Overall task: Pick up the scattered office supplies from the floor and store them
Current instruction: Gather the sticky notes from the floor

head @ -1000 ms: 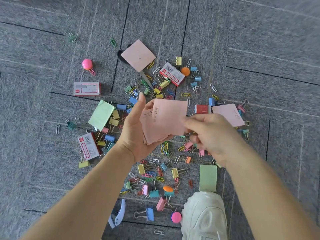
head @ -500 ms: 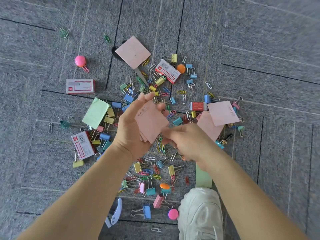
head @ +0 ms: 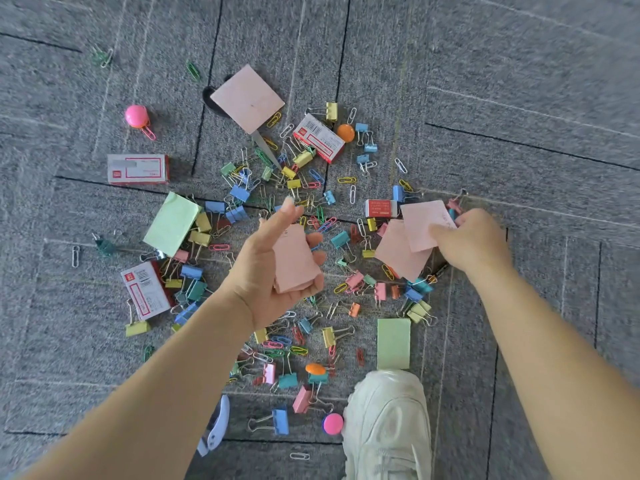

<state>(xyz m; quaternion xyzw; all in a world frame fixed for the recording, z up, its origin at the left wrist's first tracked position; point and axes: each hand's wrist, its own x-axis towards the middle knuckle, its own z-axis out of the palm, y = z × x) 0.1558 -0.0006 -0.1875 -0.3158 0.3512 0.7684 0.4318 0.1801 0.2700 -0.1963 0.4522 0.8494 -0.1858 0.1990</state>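
Observation:
My left hand holds a small stack of pink sticky notes above the pile, fingers curled round its edges. To the right, my right hand pinches a pink note lying over another pink note on the carpet. A third pink note pad lies farther back. Coloured binder clips and paper clips are scattered all over the grey carpet.
Two green note pads, several red-and-white staple boxes, pink pins, an orange pin and a lilac staple remover lie around. My white shoe stands at the pile's near edge.
My right hand left the stack in my left hand and reached right to the pink notes on the floor, taking hold of the top one. My left hand keeps its stack.

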